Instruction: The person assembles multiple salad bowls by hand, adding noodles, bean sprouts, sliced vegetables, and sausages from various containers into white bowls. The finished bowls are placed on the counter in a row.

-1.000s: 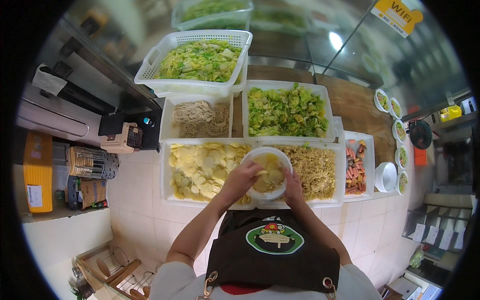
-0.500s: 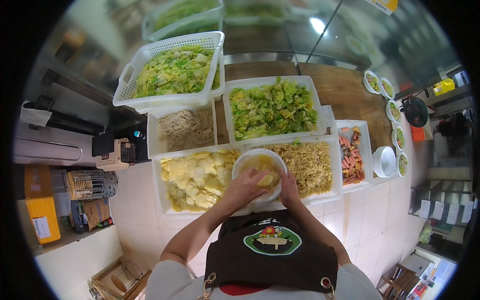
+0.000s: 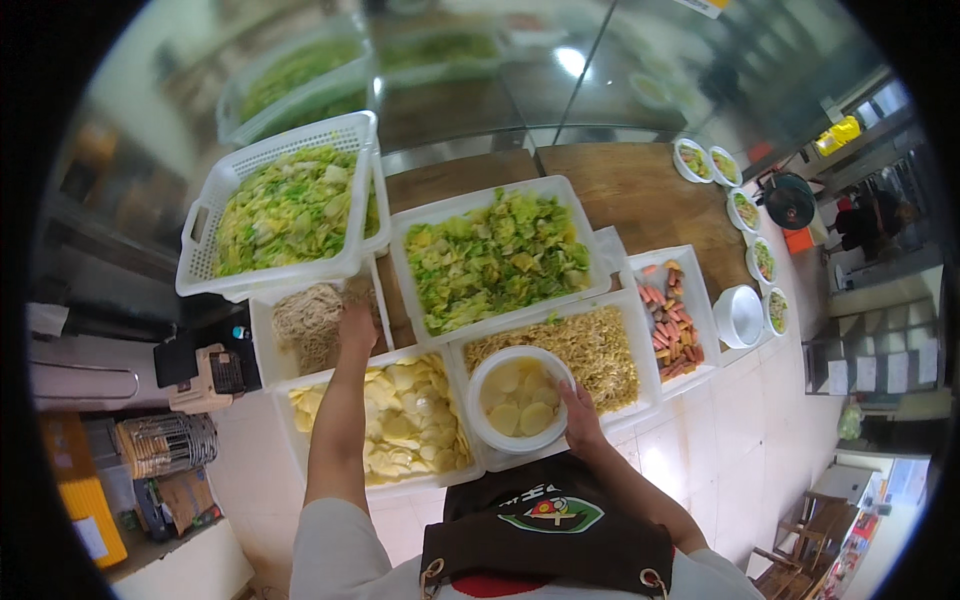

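1. Left hand point(image 3: 357, 325) reaches far-left into the white tray of brownish noodles point(image 3: 310, 322); fingers curled down onto the noodle pile, touching it. Cannot tell if the grip has closed on any strands.
2. Right hand point(image 3: 580, 418) at the near-right rim of the white bowl point(image 3: 520, 410); fingers wrapped on the rim, grip closed on the bowl.
3. Bowl holds pale yellow potato slices point(image 3: 522, 408). It sits over the near edge of the yellow noodle tray point(image 3: 600, 355), just right of the potato slice tray point(image 3: 405, 420).
4. Potato slice tray is near-left, just under the left forearm; brownish noodle tray is right behind it.
5. Chopped green cabbage tray point(image 3: 495, 255) sits far of the bowl, centre of the surface.
6. White perforated basket of cabbage point(image 3: 285, 205) is far-left, resting partly over the brownish noodle tray.
7. Tray of sausage and carrot pieces point(image 3: 672, 315) to the right of the yellow noodles; an empty white bowl point(image 3: 740, 315) just right of it.
8. Row of small dishes with greens point(image 3: 745, 205) runs along the far-right edge of the wooden surface point(image 3: 620, 190).
9. Black apron point(image 3: 545, 520) at the near edge.
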A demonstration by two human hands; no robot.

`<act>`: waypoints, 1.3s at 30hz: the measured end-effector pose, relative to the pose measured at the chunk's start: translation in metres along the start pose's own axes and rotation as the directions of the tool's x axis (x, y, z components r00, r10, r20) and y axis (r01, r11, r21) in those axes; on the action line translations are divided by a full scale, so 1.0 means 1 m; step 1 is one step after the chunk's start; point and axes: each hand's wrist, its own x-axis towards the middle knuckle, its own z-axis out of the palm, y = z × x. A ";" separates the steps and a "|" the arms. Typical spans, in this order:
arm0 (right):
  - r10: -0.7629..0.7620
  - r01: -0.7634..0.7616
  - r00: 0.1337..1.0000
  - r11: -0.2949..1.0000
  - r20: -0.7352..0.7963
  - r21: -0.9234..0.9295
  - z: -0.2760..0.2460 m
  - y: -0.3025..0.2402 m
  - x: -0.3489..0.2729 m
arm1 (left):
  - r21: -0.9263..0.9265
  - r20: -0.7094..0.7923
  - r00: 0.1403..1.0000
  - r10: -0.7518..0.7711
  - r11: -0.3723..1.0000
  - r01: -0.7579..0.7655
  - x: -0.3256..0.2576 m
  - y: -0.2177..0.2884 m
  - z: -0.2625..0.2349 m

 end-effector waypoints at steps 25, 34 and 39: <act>-0.037 0.034 0.994 0.999 0.100 0.033 0.021 -0.019 0.025 | -0.833 -0.149 0.964 -0.220 0.553 -0.003 -0.058 -0.071 -0.220; -0.013 -0.008 0.988 0.991 0.157 0.130 0.049 -0.037 0.019 | -0.971 0.220 0.918 0.331 0.170 0.171 -0.106 0.111 -0.312; -0.117 0.097 0.982 0.986 0.148 0.138 0.044 -0.052 0.010 | -0.720 0.072 0.782 0.619 0.575 -0.389 -0.115 0.195 -0.246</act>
